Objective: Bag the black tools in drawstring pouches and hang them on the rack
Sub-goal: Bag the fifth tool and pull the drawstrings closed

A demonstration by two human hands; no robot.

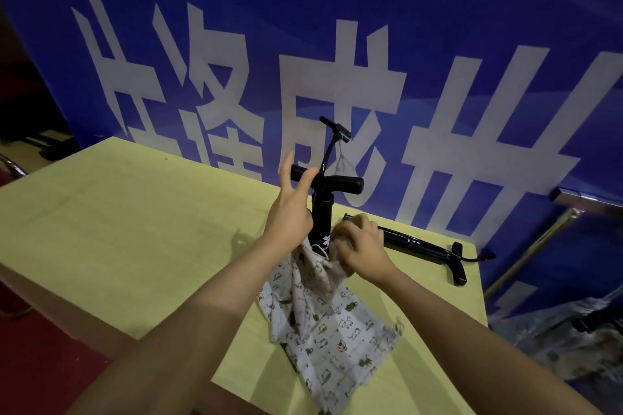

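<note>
A black hand pump stands tilted with its lower part inside a white patterned drawstring pouch lying on the yellow-green table. Its T-handle and thin hose stick up above the pouch mouth. My left hand is beside the pump barrel, fingers spread and reaching near the left end of the handle, apparently holding nothing. My right hand is closed on the bunched pouch mouth next to the barrel. A second black pump lies flat on the table behind my right hand.
A blue banner with large white characters hangs right behind the table. The table's right edge sits near a metal frame and crumpled plastic on the floor. Red floor shows at the lower left.
</note>
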